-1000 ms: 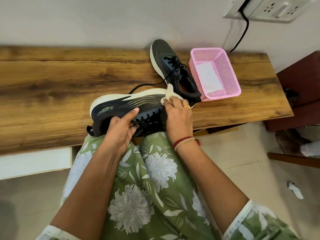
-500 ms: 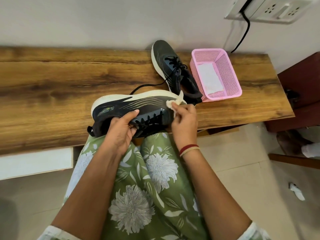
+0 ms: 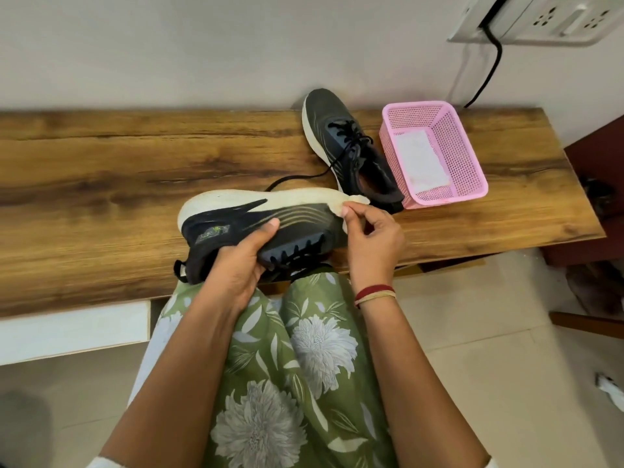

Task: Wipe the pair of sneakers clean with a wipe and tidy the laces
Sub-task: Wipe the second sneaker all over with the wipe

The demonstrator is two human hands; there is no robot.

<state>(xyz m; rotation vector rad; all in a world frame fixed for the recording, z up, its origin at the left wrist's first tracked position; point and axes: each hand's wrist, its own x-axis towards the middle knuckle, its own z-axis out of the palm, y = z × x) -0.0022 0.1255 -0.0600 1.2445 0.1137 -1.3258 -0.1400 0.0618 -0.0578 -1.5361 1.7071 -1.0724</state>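
Note:
A black sneaker with a white sole (image 3: 236, 214) lies on its side at the table's near edge, sole facing away from me. My left hand (image 3: 241, 261) grips it around the collar and upper, thumb across the side. My right hand (image 3: 369, 238) pinches a small soiled wipe (image 3: 351, 202) against the toe end of the sole. The second black sneaker (image 3: 341, 140) stands upright further back, its loose black lace (image 3: 297, 179) trailing over the wood.
A pink mesh basket (image 3: 469, 157) holding a white wipe (image 3: 418, 163) sits just right of the second sneaker on the wooden table (image 3: 101, 184). A wall runs behind, with a socket panel (image 3: 553, 18) and black cable at top right. A dark chair is at right.
My right hand has slid the wipe from the sneaker's side near the laces to the toe tip of the sole. My left hand keeps its hold.

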